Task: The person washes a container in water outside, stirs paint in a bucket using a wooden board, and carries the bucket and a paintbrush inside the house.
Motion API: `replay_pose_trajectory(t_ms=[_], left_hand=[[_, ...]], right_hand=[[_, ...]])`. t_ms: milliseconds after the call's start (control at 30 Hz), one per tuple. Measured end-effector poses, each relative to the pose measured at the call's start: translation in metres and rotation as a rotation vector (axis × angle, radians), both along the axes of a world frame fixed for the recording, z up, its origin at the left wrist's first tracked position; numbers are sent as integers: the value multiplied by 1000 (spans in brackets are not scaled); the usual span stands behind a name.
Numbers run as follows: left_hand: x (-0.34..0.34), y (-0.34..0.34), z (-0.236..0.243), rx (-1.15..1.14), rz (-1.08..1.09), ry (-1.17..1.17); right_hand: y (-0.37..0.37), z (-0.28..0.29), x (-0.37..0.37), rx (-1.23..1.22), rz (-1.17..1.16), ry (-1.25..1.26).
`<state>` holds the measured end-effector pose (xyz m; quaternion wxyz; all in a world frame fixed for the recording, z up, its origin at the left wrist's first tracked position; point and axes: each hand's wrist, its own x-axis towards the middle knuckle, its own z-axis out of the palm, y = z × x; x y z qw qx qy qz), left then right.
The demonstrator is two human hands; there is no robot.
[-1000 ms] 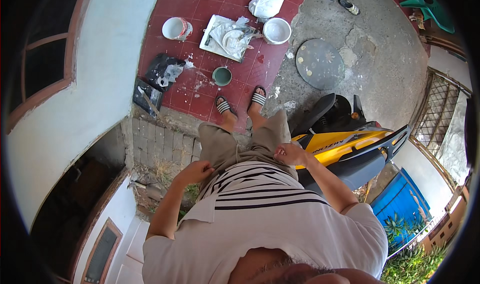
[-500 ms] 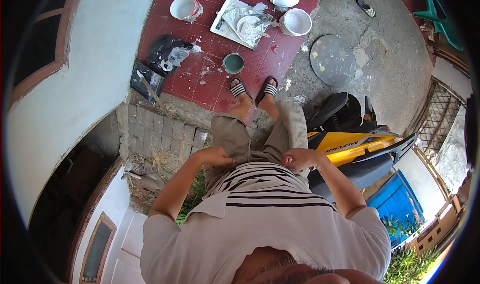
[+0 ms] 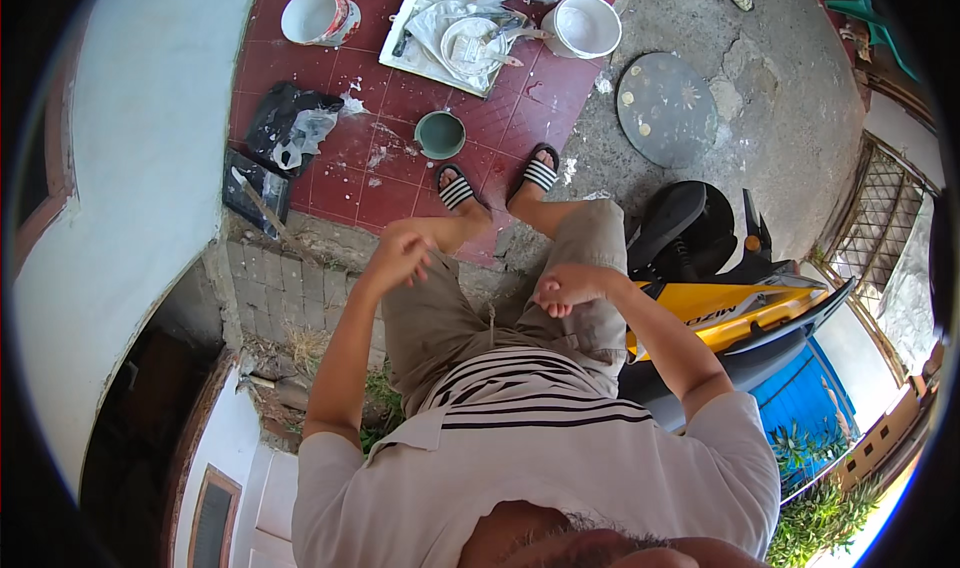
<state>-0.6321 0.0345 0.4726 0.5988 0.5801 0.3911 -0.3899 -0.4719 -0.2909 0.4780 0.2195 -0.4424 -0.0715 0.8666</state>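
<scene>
My left hand point(image 3: 400, 258) hovers over the left leg of my khaki shorts point(image 3: 425, 308), its loosely bent fingers apart and nothing in them. Over the other thigh is my right hand point(image 3: 572, 288), fingers loosely curled with small gaps, and no object shows in it. Beyond my striped sandals point(image 3: 541, 174), a small green bucket point(image 3: 440, 135) stands on the red tiles. Farther off lies a white tray point(image 3: 405, 50) with plastic sheeting, a round white lid point(image 3: 470, 48) and paint-smeared tools. White-coated buckets stand left point(image 3: 318, 16) and right point(image 3: 583, 26) of it.
A yellow and black motorbike point(image 3: 725, 308) stands close on my right. A round grey cover point(image 3: 667, 110) lies on the concrete. At left, a black plastic bag point(image 3: 285, 118) and a dark tray with a stick point(image 3: 255, 193) sit by the white wall point(image 3: 150, 138). A step edge runs below the tiles.
Both hands have come off the shorts near my waist and moved forward over my thighs, their fingers loosening. My knees have bent and spread, and the view has shifted slightly.
</scene>
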Motion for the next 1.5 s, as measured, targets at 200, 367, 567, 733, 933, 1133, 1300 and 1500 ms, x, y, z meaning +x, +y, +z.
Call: replay_pose_trajectory(t_ms=[200, 367, 567, 733, 933, 1133, 1300, 1500], left_hand=[[23, 41, -142, 402, 131, -180], [30, 73, -249, 623, -74, -240], [72, 93, -348, 726, -180, -212], [102, 101, -418, 733, -296, -236], [98, 121, -431, 457, -383, -184], [133, 99, -414, 535, -544, -157], [139, 88, -407, 550, -530, -194], [147, 50, -367, 587, -497, -256]], right_hand=[[29, -103, 39, 38, -175, -660], [41, -218, 53, 59, -316, -743], [96, -324, 66, 38, -347, -837], [156, -407, 55, 55, -336, -784], [204, -442, 22, 71, -230, -689], [195, -489, 3, 86, -351, -952], [183, -478, 17, 155, -340, -1082], [148, -418, 49, 156, -296, -1111]])
